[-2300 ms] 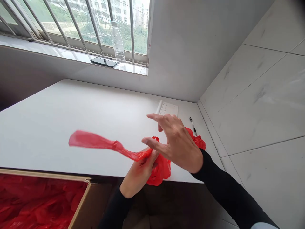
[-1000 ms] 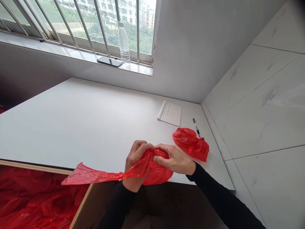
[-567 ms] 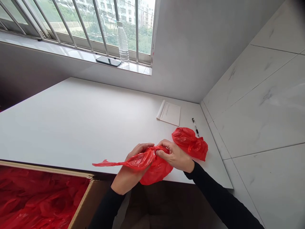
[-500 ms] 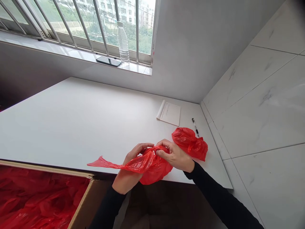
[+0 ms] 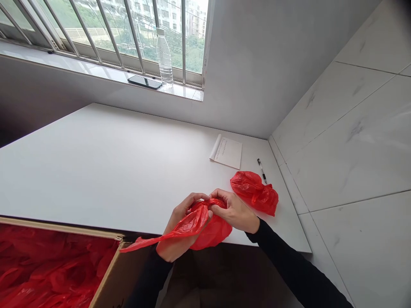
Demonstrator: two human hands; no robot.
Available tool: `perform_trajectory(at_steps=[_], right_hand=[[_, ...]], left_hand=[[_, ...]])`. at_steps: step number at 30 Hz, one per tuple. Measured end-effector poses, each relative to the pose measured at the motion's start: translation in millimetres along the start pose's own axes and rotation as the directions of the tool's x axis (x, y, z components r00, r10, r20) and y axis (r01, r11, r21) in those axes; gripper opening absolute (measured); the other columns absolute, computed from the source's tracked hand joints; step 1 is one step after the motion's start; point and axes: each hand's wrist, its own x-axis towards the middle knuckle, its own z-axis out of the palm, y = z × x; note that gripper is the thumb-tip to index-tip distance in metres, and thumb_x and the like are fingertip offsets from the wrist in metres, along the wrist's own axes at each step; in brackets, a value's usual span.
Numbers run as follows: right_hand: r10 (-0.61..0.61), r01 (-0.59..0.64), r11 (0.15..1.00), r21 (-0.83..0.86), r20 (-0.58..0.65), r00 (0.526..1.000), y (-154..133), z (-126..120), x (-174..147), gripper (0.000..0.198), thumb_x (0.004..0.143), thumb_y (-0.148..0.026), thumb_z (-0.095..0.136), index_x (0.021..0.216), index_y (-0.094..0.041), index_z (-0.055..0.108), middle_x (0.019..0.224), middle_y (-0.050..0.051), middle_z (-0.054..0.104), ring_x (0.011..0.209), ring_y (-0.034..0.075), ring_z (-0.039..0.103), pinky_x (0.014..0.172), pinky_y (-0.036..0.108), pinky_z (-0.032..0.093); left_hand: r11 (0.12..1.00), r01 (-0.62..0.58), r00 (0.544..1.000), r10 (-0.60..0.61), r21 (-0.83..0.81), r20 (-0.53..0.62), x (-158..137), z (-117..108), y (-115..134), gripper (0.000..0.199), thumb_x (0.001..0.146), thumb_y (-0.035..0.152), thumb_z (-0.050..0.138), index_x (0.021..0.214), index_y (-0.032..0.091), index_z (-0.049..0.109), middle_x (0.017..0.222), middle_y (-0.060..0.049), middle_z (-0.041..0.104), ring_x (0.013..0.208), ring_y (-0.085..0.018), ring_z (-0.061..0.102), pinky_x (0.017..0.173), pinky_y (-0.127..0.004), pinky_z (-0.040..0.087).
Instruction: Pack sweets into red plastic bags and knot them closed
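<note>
A red plastic bag (image 5: 212, 233) is gathered between my two hands at the front edge of the white table (image 5: 128, 162). My left hand (image 5: 180, 222) is closed on its twisted part, with a long red strip trailing left over the wrist. From the right, my right hand (image 5: 236, 209) pinches the gathered plastic, its fingertips close to those of the left. Some of the fingers are hidden behind the plastic. Just beyond my right hand, a second red plastic bag (image 5: 253, 190), bunched up, lies on the table.
At the lower left stands a cardboard box (image 5: 107, 273) full of red plastic bags. A notepad (image 5: 228, 153) and a black pen (image 5: 262, 170) lie toward the back right. On the windowsill are a phone (image 5: 144, 82) and a water bottle (image 5: 165, 60). A tiled wall (image 5: 349, 141) bounds the right side.
The trailing strip of the red bag has dropped lower, over my left wrist and toward the box corner. Both hands keep their hold in nearly the same place.
</note>
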Motion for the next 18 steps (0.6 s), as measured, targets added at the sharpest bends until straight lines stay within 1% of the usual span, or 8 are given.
perform_trajectory(at_steps=[3, 5, 7, 9, 10, 12, 15, 18], right_hand=[[0.003, -0.004, 0.999, 0.051, 0.019, 1.000, -0.1, 0.6, -1.0, 0.016, 0.089, -0.029, 0.071, 0.100, -0.019, 0.064, 0.090, 0.000, 0.064, 0.078, 0.014, 0.056, 0.069, 0.027, 0.045], [0.016, -0.017, 0.997, 0.071, 0.021, 1.000, -0.5, 0.3, -2.0, 0.024, 0.087, -0.032, 0.075, 0.105, -0.020, 0.065, 0.085, -0.002, 0.062, 0.075, 0.014, 0.055, 0.068, 0.027, 0.044], [0.042, -0.046, 0.994, 0.097, 0.043, 0.998, -0.4, -0.8, -2.6, 0.037, 0.089, -0.036, 0.076, 0.120, -0.020, 0.063, 0.080, -0.004, 0.058, 0.073, 0.013, 0.054, 0.070, 0.027, 0.044], [0.072, -0.084, 0.985, 0.154, 0.080, 0.994, 0.6, -2.1, -2.0, 0.054, 0.093, -0.043, 0.072, 0.140, -0.022, 0.053, 0.078, -0.005, 0.055, 0.073, 0.013, 0.053, 0.074, 0.029, 0.045], [0.082, -0.098, 0.977, 0.187, 0.093, 0.992, 1.3, -2.5, -1.2, 0.058, 0.096, -0.047, 0.068, 0.144, -0.023, 0.049, 0.078, -0.006, 0.055, 0.073, 0.013, 0.053, 0.076, 0.029, 0.045], [0.075, -0.098, 0.966, 0.241, 0.103, 0.992, 3.1, -2.7, 1.2, 0.052, 0.098, -0.054, 0.062, 0.138, -0.021, 0.055, 0.081, -0.004, 0.056, 0.075, 0.014, 0.056, 0.079, 0.031, 0.047], [0.029, -0.053, 0.961, 0.272, 0.090, 0.995, 4.8, -2.0, 4.3, 0.041, 0.094, -0.057, 0.066, 0.106, -0.018, 0.068, 0.091, 0.001, 0.062, 0.084, 0.016, 0.059, 0.081, 0.031, 0.049], [0.025, -0.035, 0.962, 0.270, 0.041, 0.999, 2.6, -0.8, 4.3, 0.037, 0.093, -0.056, 0.068, 0.098, -0.019, 0.066, 0.090, 0.000, 0.062, 0.081, 0.014, 0.058, 0.077, 0.028, 0.048]], left_hand=[[0.999, -0.029, 0.999, 0.028, -0.044, -0.033, 1.4, 0.2, -0.1, 0.013, 0.090, 0.024, 0.068, 0.102, 0.023, 0.065, 0.095, -0.003, 0.066, 0.086, -0.019, 0.061, 0.076, -0.031, 0.048], [0.996, -0.058, 0.997, 0.055, -0.070, -0.050, 1.4, -0.4, -1.4, 0.009, 0.091, 0.026, 0.066, 0.099, 0.022, 0.065, 0.092, -0.003, 0.065, 0.085, -0.019, 0.062, 0.076, -0.032, 0.049], [0.994, -0.082, 0.995, 0.077, -0.077, -0.065, 0.7, -1.2, -2.5, 0.008, 0.092, 0.026, 0.066, 0.099, 0.022, 0.065, 0.093, -0.003, 0.065, 0.084, -0.019, 0.062, 0.075, -0.032, 0.048], [0.991, -0.111, 0.991, 0.105, -0.073, -0.082, -0.3, -1.6, -2.9, 0.004, 0.093, 0.024, 0.066, 0.096, 0.022, 0.065, 0.095, -0.003, 0.065, 0.084, -0.019, 0.062, 0.074, -0.032, 0.047], [0.989, -0.128, 0.989, 0.122, -0.068, -0.085, -0.7, -1.6, -2.8, 0.003, 0.092, 0.024, 0.066, 0.095, 0.022, 0.065, 0.096, -0.004, 0.065, 0.086, -0.019, 0.061, 0.075, -0.032, 0.047], [0.985, -0.164, 0.984, 0.159, -0.056, -0.085, -1.2, -1.0, -2.1, 0.002, 0.091, 0.023, 0.068, 0.093, 0.023, 0.067, 0.101, -0.005, 0.064, 0.093, -0.020, 0.062, 0.079, -0.032, 0.047], [0.980, -0.193, 0.979, 0.190, -0.046, -0.074, -2.3, 1.0, 1.1, 0.004, 0.091, 0.026, 0.070, 0.095, 0.024, 0.070, 0.105, -0.005, 0.065, 0.098, -0.022, 0.063, 0.082, -0.033, 0.048], [0.993, -0.112, 0.990, 0.108, -0.043, -0.090, -3.2, 3.9, 7.2, 0.017, 0.097, 0.035, 0.063, 0.109, 0.026, 0.072, 0.114, -0.007, 0.067, 0.105, -0.024, 0.065, 0.086, -0.035, 0.050]])
